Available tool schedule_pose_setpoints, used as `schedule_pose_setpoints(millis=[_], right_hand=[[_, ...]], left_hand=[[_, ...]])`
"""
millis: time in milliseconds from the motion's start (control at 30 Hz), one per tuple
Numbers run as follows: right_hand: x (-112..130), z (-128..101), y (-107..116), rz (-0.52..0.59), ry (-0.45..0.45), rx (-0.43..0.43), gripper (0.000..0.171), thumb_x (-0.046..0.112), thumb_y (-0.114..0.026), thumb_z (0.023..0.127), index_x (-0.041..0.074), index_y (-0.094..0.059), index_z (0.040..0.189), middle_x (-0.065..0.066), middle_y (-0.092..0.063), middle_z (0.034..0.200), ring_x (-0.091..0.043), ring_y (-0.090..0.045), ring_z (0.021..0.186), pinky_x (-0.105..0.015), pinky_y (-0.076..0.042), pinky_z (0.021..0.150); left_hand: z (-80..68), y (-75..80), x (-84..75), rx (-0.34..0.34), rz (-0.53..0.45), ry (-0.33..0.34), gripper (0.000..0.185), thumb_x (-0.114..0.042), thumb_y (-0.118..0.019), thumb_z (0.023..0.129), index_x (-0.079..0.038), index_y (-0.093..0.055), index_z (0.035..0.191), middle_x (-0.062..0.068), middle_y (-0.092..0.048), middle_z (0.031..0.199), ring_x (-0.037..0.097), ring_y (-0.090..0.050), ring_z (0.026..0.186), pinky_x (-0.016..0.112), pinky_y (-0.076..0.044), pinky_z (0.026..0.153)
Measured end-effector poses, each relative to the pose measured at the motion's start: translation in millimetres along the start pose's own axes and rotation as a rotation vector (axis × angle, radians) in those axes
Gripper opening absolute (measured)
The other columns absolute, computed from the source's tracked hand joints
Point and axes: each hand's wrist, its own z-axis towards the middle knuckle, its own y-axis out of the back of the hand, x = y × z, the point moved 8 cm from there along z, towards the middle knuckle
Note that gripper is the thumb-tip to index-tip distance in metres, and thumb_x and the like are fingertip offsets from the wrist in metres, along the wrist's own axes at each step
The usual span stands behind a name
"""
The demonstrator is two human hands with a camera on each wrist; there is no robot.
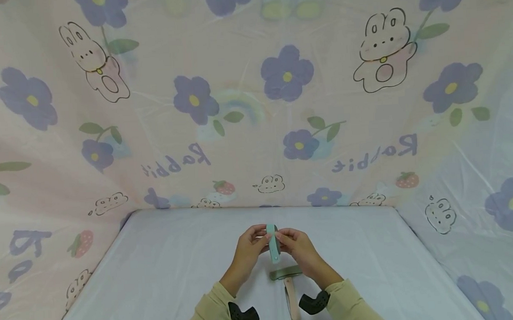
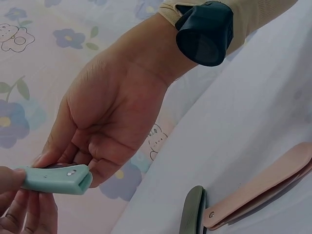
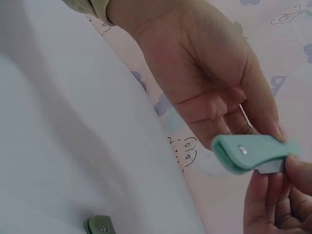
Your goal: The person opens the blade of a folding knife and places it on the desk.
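Lying nearest: pink folding knife [image 1: 293,301] on the white surface [image 1: 179,268], just beside the green folding knife [image 1: 282,274].
Pinching: left hand [image 1: 248,250] and right hand [image 1: 302,248], both on the mint folding knife [image 1: 274,253] above the surface, blade [image 3: 271,168] partly showing.
Hanging behind: flower-and-rabbit curtain [image 1: 234,51].

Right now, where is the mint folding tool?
The head view shows the mint folding tool below centre, slightly right, pinched by the left hand and right hand, just above the green tool.

- Mint handle [image 3: 261,149]: smooth plastic, slightly glossy
- Rivet [image 3: 243,149]: shiny metal
- Pink handle [image 2: 265,183]: smooth, matt plastic
- Green handle [image 2: 192,212]: matt plastic
- Sleeve [image 1: 211,311]: matt cloth
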Motion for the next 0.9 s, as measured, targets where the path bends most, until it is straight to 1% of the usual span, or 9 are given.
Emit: schedule_pose_setpoints(millis=[100, 300, 467, 600, 767, 867, 900], right_hand=[[-0.5, -1.1, 0.0, -0.017, 0.007, 0.005, 0.037, 0.026, -0.062, 0.090, -0.006, -0.057, 0.107, -0.008, -0.062, 0.094, -0.019, -0.061, 0.084, -0.030, -0.052, 0.080], [-4.8, -0.5, 2.3, 0.014, 0.006, -0.019, 0.032, 0.022, -0.060, 0.092, -0.006, -0.057, 0.107, -0.007, -0.061, 0.095, -0.019, -0.060, 0.085, -0.030, -0.052, 0.081], [-7.8, -0.5, 4.2, 0.029, 0.012, -0.043, 0.031, 0.022, -0.059, 0.093, -0.006, -0.056, 0.105, -0.006, -0.060, 0.093, -0.017, -0.058, 0.088, -0.031, -0.052, 0.079], [-8.9, -2.7, 4.6, 0.045, 0.015, -0.045, 0.030, 0.021, -0.057, 0.094, -0.007, -0.054, 0.104, -0.006, -0.060, 0.092, -0.018, -0.059, 0.088, -0.033, -0.053, 0.077], [-10.6, -4.6, 4.8, 0.064, 0.005, -0.039, 0.031, 0.021, -0.058, 0.093, -0.007, -0.052, 0.105, -0.007, -0.062, 0.090, -0.019, -0.061, 0.085, -0.033, -0.053, 0.077], [-11.4, -5.1, 5.6, 0.071, 0.000, -0.045, 0.031, 0.022, -0.059, 0.093, -0.006, -0.053, 0.105, -0.007, -0.063, 0.089, -0.019, -0.061, 0.083, -0.032, -0.053, 0.076], [-11.6, -5.5, 5.7, 0.075, -0.001, -0.047, 0.032, 0.022, -0.059, 0.092, -0.006, -0.052, 0.105, -0.007, -0.062, 0.089, -0.018, -0.060, 0.083, -0.032, -0.053, 0.075]], left_hand=[[-0.8, 0.0, 1.3, 0.006, -0.005, 0.001, 0.037, -0.016, -0.064, 0.089, -0.001, -0.053, 0.122, 0.014, -0.056, 0.107, 0.020, -0.061, 0.091, 0.033, -0.054, 0.080], [-1.5, -1.0, 3.0, 0.017, -0.016, -0.011, 0.036, -0.016, -0.064, 0.089, -0.002, -0.054, 0.121, 0.013, -0.056, 0.108, 0.021, -0.061, 0.091, 0.034, -0.054, 0.080], [-1.8, 0.5, 4.1, -0.004, -0.007, -0.016, 0.037, -0.014, -0.063, 0.089, -0.001, -0.053, 0.123, 0.015, -0.056, 0.108, 0.021, -0.061, 0.091, 0.033, -0.054, 0.079], [-3.1, 2.0, 4.2, -0.017, -0.020, 0.002, 0.037, -0.010, -0.063, 0.089, 0.002, -0.052, 0.123, 0.016, -0.056, 0.108, 0.021, -0.061, 0.090, 0.033, -0.054, 0.080], [-9.3, 0.5, -7.1, -0.013, -0.027, 0.023, 0.036, -0.005, -0.061, 0.090, 0.007, -0.051, 0.122, 0.016, -0.055, 0.106, 0.021, -0.061, 0.089, 0.034, -0.054, 0.079], [-12.8, -1.1, -14.5, -0.007, -0.024, 0.028, 0.035, -0.004, -0.060, 0.090, 0.008, -0.051, 0.122, 0.015, -0.055, 0.105, 0.021, -0.060, 0.088, 0.034, -0.054, 0.079], [-13.3, -1.1, -14.7, -0.007, -0.026, 0.035, 0.034, -0.004, -0.059, 0.090, 0.007, -0.051, 0.122, 0.015, -0.054, 0.105, 0.020, -0.060, 0.088, 0.034, -0.054, 0.079]])
